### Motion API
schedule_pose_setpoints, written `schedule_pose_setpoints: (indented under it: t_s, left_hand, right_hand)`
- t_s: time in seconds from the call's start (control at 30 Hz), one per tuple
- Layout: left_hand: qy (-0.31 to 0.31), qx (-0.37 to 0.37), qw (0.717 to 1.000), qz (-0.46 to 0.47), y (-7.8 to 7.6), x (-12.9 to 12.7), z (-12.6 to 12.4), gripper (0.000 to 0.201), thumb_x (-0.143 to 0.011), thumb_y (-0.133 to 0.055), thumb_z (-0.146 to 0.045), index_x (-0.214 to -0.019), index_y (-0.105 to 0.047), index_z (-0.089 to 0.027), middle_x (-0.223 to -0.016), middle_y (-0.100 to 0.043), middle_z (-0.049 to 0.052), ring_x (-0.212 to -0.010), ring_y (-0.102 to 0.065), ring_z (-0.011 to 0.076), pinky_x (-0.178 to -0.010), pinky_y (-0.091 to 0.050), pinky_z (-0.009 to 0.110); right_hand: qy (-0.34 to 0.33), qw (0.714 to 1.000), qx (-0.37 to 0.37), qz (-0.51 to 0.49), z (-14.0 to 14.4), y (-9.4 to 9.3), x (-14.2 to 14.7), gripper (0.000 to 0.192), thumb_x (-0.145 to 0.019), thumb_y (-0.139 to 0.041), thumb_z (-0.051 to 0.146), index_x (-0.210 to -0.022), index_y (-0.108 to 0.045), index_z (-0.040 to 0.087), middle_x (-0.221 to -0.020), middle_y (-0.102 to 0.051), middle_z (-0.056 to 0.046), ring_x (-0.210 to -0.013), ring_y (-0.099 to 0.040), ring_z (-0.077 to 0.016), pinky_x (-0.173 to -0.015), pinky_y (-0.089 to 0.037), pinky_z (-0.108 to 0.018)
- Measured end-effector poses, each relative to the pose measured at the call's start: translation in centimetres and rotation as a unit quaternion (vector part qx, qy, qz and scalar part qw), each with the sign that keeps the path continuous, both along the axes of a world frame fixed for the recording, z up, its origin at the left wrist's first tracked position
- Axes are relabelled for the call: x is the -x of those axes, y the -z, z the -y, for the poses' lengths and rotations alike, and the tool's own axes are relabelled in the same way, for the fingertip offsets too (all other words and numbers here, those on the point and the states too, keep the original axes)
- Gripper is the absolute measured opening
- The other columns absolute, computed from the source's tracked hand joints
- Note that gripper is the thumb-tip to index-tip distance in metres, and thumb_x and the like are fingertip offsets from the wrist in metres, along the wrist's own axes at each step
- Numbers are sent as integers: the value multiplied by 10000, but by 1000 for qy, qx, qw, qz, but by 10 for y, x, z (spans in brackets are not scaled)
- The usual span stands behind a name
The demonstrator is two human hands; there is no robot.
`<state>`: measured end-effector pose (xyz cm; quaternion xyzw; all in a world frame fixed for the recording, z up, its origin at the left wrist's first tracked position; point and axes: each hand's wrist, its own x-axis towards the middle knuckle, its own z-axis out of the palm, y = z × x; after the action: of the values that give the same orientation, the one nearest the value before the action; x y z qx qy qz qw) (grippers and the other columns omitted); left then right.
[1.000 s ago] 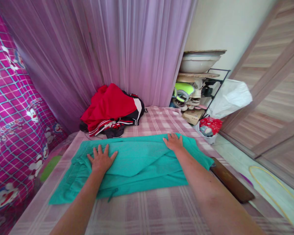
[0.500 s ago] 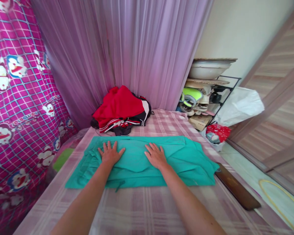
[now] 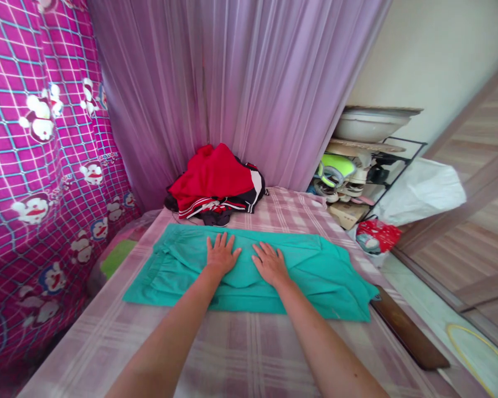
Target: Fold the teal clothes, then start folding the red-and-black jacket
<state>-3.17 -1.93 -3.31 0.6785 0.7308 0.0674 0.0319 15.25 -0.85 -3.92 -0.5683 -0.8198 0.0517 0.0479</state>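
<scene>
Since the earlier frame the left hand (image 3: pixel 221 255) has been shifted rightward along the green cloth (image 3: pixel 249 271), so both hands are now set close together at the centre of the frame. The right hand (image 3: pixel 270 264) is laid flat beside it, fingers spread; nothing is gripped by either palm. The cloth is spread across the checked bed (image 3: pixel 240 354). A red and black clothes pile (image 3: pixel 218 185) is seen just above it, before the purple curtain (image 3: pixel 232 83).

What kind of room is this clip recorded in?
Most likely a bedroom in a home. Both hands press flat on a teal garment spread over a plaid-sheeted bed, with a pile of red and black clothes by the purple curtain and a cluttered rack beside it.
</scene>
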Motion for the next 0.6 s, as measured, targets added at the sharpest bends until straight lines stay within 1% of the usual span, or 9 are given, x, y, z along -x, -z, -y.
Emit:
schedule_pose_setpoints:
  t_s: [0.07,0.17,0.27,0.43,0.53,0.6]
  left_hand:
    - [-8,-10,1000,-18,2,24,2,677,-992,-280,-578,-1557,-373,-216,-1641,-293,105,-1531,-216,322,-1228,-63,636]
    - [-25,-14,998,-47,1,60,7,701,-983,-299,-595,-1543,-401,-185,-1630,-315,126,-1526,-223,340,-1227,-58,635]
    - [-44,-13,996,-71,-2,85,12,711,-981,-299,-606,-1540,-407,-180,-1630,-322,127,-1521,-229,351,-1225,-65,633]
    - [-69,-11,994,-84,-5,102,14,721,-969,-291,-637,-1544,-403,-217,-1635,-319,120,-1518,-228,368,-1206,-52,665]
    - [-95,20,993,-69,-10,110,12,740,-955,-284,-662,-1559,-371,-244,-1647,-287,123,-1519,-218,379,-1184,-108,691]
    - [-104,45,992,-56,-15,117,9,750,-945,-290,-671,-1568,-347,-258,-1652,-277,125,-1519,-220,377,-1174,-162,681]
  right_hand:
    - [-1,1000,2,1,0,0,0,540,-1047,-269,455,-1545,-401,294,-1628,-343,-72,-1500,-288,-252,-1202,-196,-538]
    - [1,1000,6,3,-1,0,0,540,-1045,-278,454,-1547,-398,295,-1626,-349,-68,-1502,-284,-248,-1204,-197,-531]
    - [3,1000,6,6,-1,1,0,540,-1045,-282,449,-1549,-395,290,-1628,-345,-67,-1502,-285,-249,-1207,-192,-531]
    - [2,1000,6,7,0,0,0,536,-1047,-284,444,-1550,-392,293,-1629,-341,-67,-1500,-288,-243,-1207,-190,-526]
    - [4,1000,9,6,1,-2,0,532,-1047,-285,445,-1547,-394,298,-1628,-346,-60,-1501,-285,-238,-1209,-183,-522]
    - [4,1000,8,3,1,-3,0,532,-1047,-285,447,-1546,-398,298,-1626,-351,-58,-1500,-287,-237,-1209,-182,-518]
